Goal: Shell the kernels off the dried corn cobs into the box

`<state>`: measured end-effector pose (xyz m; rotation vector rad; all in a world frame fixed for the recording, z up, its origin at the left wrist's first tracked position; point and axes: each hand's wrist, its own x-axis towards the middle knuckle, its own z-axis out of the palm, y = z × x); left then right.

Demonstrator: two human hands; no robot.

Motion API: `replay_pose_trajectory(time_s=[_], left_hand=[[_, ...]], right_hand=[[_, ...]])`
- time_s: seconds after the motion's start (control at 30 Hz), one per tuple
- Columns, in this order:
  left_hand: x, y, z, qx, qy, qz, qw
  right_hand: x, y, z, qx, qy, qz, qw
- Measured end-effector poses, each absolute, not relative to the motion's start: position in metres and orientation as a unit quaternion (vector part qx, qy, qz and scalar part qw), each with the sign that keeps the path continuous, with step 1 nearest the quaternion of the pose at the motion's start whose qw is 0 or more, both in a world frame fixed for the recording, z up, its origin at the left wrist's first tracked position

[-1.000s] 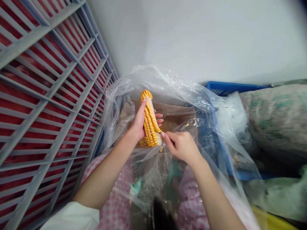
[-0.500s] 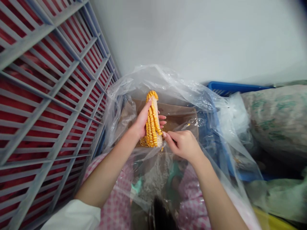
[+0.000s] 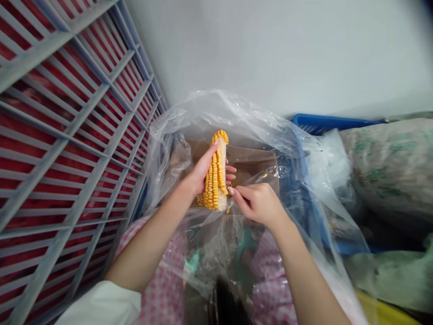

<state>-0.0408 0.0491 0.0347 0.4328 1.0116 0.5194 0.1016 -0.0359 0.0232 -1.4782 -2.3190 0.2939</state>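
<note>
My left hand (image 3: 204, 169) is wrapped round an ear of corn (image 3: 214, 180), its thumb on the near side and its fingertips showing past the right side. The ear stands tilted, its top leaning right. Yellow kernels cover its left part, while a pale strip of bare cob runs down the right. My right hand (image 3: 259, 201) is closed, with thumb and fingertips pinched at the kernels on the ear's lower right edge. Loose kernels (image 3: 200, 199) lie below the ear, partly hidden by it.
A clear plastic bag (image 3: 216, 106) spreads open around my hands, with brown cardboard (image 3: 257, 158) inside. A grey slatted crate (image 3: 67, 135) rises at left. At right stand a blue basket (image 3: 338, 122) and a stuffed pale sack (image 3: 392, 162). A white wall (image 3: 270, 54) is behind.
The ear has turned slightly in my left hand and its top leans further right, showing more bare cob. My right hand stays at the ear's lower right edge.
</note>
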Motion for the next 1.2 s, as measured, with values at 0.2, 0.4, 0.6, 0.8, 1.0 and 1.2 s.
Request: replay_pose_trajectory(time_s=[0.2,0.4,0.6,0.8,1.0,1.2], left_hand=[[-0.040,0.048,0.036,0.202,0.477,0.236,0.822],[-0.039,0.048,0.032,0.194,0.475,0.221,0.830],[-0.037,0.050,0.022,0.192,0.462,0.219,0.838],[-0.035,0.050,0.020,0.187,0.458,0.209,0.843],[-0.034,0.049,0.022,0.192,0.468,0.197,0.840],[-0.033,0.049,0.023,0.183,0.466,0.215,0.839]], right_hand=[[0.102,-0.036,0.022,-0.518,-0.828,0.103,0.189],[0.104,-0.034,0.020,-0.517,-0.828,0.102,0.193],[0.107,-0.033,0.017,-0.517,-0.828,0.097,0.196],[0.107,-0.033,0.017,-0.512,-0.833,0.092,0.189],[0.107,-0.034,0.016,-0.509,-0.835,0.086,0.192],[0.109,-0.032,0.017,-0.519,-0.831,0.083,0.183]])
